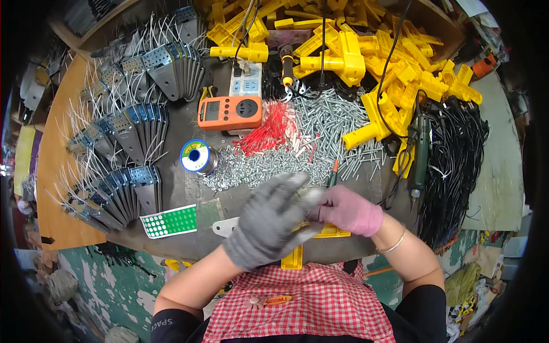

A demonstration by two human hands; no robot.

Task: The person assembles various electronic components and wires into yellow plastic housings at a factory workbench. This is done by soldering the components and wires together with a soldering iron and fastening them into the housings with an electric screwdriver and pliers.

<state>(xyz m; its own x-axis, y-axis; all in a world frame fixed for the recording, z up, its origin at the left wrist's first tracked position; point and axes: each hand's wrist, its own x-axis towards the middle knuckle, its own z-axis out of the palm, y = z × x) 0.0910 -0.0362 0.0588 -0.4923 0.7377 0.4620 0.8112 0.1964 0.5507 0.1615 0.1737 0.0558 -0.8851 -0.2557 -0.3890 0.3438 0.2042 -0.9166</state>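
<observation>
My left hand (266, 226), in a grey glove, hovers over the front of the workbench. Its fingers are stretched and apart, somewhat blurred, and nothing shows in them. To its right, my right hand (351, 211) in a pink glove has its fingers drawn together. The grey fingers partly hide its fingertips, so I cannot make out what they pinch. Beneath both hands lies a yellow plastic housing (292, 258), mostly covered, at the bench's near edge. A flat metal plate (222, 227) with holes pokes out left of the grey glove.
Screws (331, 117), small nuts (246, 166) and red-sleeved parts (269, 128) lie ahead. Yellow housings (343, 54) heap behind. Metal brackets (137, 131) with white wires stand left, near a solder spool (195, 157) and orange meter (229, 112). An electric screwdriver (421, 151) and black cables (454, 166) are right.
</observation>
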